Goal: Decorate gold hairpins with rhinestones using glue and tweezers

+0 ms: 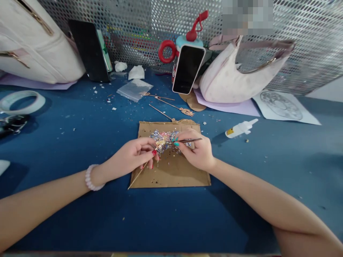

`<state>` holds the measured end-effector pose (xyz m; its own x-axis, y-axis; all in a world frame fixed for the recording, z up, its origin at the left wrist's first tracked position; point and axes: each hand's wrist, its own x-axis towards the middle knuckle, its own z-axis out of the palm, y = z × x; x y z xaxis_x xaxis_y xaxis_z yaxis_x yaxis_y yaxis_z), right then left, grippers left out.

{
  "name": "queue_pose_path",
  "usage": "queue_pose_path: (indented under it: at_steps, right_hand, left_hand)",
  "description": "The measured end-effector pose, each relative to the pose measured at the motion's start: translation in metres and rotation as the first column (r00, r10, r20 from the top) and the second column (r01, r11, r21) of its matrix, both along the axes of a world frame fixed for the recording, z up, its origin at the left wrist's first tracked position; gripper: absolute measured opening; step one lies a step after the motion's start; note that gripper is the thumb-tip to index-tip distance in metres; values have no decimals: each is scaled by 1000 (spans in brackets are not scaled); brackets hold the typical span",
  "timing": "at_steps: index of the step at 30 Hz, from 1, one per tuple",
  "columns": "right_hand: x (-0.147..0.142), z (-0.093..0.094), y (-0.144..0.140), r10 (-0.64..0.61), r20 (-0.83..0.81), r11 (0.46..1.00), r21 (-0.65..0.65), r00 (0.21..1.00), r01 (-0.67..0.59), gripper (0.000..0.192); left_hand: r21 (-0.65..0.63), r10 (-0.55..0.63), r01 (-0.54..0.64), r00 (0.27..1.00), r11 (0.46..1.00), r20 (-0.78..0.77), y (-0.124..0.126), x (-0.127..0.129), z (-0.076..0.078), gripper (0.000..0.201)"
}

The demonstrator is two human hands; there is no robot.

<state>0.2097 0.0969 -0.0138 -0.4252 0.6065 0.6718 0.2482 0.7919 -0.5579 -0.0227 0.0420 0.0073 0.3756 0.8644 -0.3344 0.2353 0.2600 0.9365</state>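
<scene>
My left hand [140,152] pinches a gold hair stick [138,178], its thin shaft slanting down to the lower left and its yellowish ornamental head at my fingertips. In my right hand [197,150] is a pair of dark tweezers [190,140], their tips near that head; whether they grip anything is too small to tell. Just under and behind both hands, a pile of small blue, clear and pink rhinestones [164,135] lies on a brown cardboard sheet [177,175]. My hands partly cover the pile.
Behind the cardboard lie more gold hair sticks [187,112] and a zip bag [134,89]. A glue bottle [241,128] lies to the right. Phones [189,69], a red-handled cup [167,51], bags [233,80] and a tape roll [23,101] stand around. A perforated metal screen [131,21] borders the back.
</scene>
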Motion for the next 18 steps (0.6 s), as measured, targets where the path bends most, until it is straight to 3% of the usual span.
queue_pose_path:
  at_steps: [18]
  right_hand:
    - [5, -7, -3, -78, 30, 997, -22, 997, 78, 9]
  left_hand:
    - [92, 11, -12, 1000, 996, 10, -2, 0, -7, 28]
